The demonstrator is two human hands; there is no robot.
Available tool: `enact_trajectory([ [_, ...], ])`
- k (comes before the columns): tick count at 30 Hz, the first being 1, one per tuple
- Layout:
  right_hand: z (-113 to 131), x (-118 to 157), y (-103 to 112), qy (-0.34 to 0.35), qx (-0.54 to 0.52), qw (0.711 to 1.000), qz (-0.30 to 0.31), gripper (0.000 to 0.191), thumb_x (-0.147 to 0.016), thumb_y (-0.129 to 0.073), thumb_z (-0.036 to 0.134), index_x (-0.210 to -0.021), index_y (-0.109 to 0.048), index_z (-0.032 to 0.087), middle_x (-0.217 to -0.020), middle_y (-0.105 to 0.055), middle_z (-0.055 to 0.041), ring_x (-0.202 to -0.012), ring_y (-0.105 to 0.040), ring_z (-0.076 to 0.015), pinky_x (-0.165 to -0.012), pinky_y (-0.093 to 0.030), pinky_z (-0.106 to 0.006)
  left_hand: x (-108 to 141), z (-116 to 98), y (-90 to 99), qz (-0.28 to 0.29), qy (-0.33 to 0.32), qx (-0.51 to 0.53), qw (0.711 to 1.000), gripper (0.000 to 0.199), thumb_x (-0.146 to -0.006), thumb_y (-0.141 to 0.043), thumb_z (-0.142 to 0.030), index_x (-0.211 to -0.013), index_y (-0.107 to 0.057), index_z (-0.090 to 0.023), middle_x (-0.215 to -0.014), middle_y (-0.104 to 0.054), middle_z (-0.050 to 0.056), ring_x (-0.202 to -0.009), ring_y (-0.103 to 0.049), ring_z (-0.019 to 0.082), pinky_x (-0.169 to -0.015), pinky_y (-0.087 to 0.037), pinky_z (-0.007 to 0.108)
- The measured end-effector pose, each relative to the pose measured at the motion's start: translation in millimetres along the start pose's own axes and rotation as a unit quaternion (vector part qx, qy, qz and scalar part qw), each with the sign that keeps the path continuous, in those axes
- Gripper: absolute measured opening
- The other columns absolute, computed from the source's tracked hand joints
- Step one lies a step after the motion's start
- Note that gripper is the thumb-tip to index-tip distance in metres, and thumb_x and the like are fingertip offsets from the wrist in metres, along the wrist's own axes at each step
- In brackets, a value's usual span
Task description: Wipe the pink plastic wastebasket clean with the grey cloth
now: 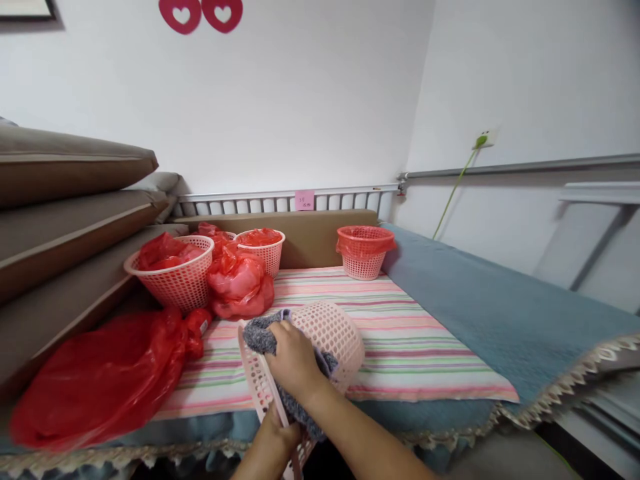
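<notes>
A pale pink perforated basket (pixel 327 327) lies tilted on its side at the front edge of the striped cloth (pixel 415 347), its rim towards the left. My left hand (pixel 275 443) is closed around the rim at the bottom. Over the basket's side, my right hand (pixel 293 357) presses a grey fluffy cloth (pixel 260 333) against it, fingers wrapped on the cloth. Part of the cloth hangs down between my two hands.
Baskets with red bags (pixel 183 283) (pixel 270 257) and a red bag bundle (pixel 240 283) stand at the left. A large red bag (pixel 110 380) lies front left. Another lined basket (pixel 363 263) stands at the back right. Cushions (pixel 75 220) are stacked left.
</notes>
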State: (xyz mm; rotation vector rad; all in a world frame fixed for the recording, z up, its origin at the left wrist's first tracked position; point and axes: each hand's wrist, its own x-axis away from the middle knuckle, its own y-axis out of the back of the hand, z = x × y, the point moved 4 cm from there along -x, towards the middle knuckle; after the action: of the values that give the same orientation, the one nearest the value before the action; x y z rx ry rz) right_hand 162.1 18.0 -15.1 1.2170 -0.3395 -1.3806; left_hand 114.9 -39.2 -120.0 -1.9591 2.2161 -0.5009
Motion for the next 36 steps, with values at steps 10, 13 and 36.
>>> enact_trajectory([
  [10,-154.2,-26.1,23.1,-0.221,0.199,0.954,-0.031,0.027,-0.084,-0.043,0.018,-0.107,-0.057,0.019,-0.103,-0.06,-0.0103,-0.097,-0.058,-0.0222,-0.073,-0.041,-0.029,-6.3,9.5,-10.5,0.137,-0.061,0.029,0.988,0.077,-0.063,-0.076,-0.027,-0.134,-0.045,-0.022,-0.131,-0.059,0.012,-0.126,-0.049,0.031,-0.11,-0.031,0.044],
  [13,-183.2,-24.5,31.3,-0.265,0.209,0.94,-0.04,0.029,-0.086,-0.041,0.019,-0.109,-0.056,0.018,-0.103,-0.06,-0.0117,-0.096,-0.059,-0.0229,-0.073,-0.042,-0.03,-5.9,8.1,-13.9,0.151,-0.061,0.007,0.987,0.082,-0.064,-0.076,-0.035,-0.136,-0.042,-0.022,-0.136,-0.054,0.013,-0.127,-0.047,0.031,-0.111,-0.029,0.045],
  [36,-1.2,-7.5,2.6,-0.017,-0.017,0.999,0.023,0.022,-0.072,-0.053,0.018,-0.093,-0.059,0.022,-0.096,-0.064,-0.0035,-0.089,-0.059,-0.0178,-0.073,-0.039,-0.024,6.2,-3.3,-12.9,0.138,-0.061,-0.065,0.986,0.033,-0.066,-0.073,-0.018,-0.099,-0.071,-0.019,-0.102,-0.074,0.007,-0.113,-0.058,0.033,-0.107,-0.033,0.048],
])
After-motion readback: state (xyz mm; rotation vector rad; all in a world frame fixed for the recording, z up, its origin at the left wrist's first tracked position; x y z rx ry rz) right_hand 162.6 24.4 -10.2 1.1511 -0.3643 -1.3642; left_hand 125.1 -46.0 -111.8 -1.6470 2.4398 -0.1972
